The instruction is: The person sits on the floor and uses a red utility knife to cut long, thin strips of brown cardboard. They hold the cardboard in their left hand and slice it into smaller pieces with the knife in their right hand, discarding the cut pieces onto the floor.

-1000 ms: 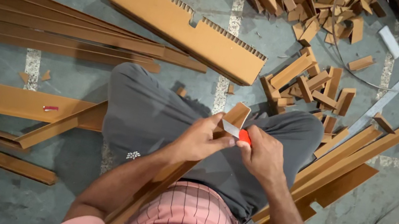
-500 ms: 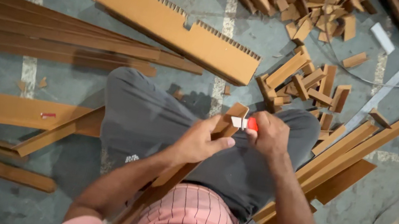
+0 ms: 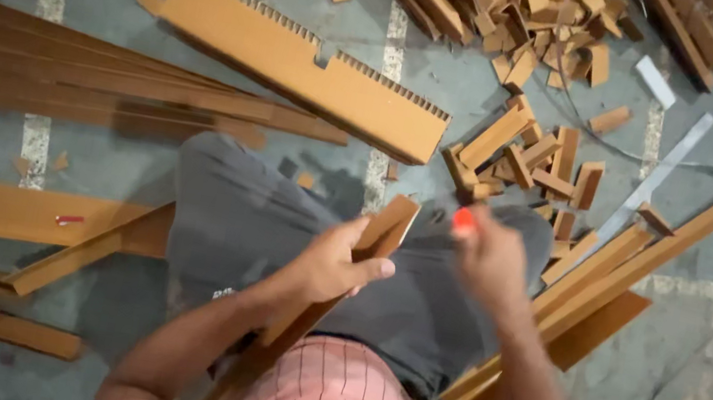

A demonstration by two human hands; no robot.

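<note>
Your left hand (image 3: pixel 332 269) is wrapped around a long angled cardboard strip (image 3: pixel 368 246), thumb on top and fingers curled underneath, so that the strip runs up from your lap and its upper end stands free just above your grey-trousered knees. Your right hand (image 3: pixel 488 257) is closed around a small cutter with an orange-red tip (image 3: pixel 464 219), which shows just beside the strip's top end and clear of it; the hand is blurred, so you cannot tell from this view whether a blade is out. To cut well, it looks best to keep the left grip firm and low on the strip, with the thumb back from the end where the tool meets the board, and to steady the strip against your thigh so it does not flex. Draw the cutter away from the holding hand, not toward it. Short offcuts (image 3: pixel 535 158) lie in a heap on the floor beyond your knees, a toothed cardboard panel (image 3: pixel 302 64) lies further out, and more long strips (image 3: pixel 618 266) lean at your right side.
</note>
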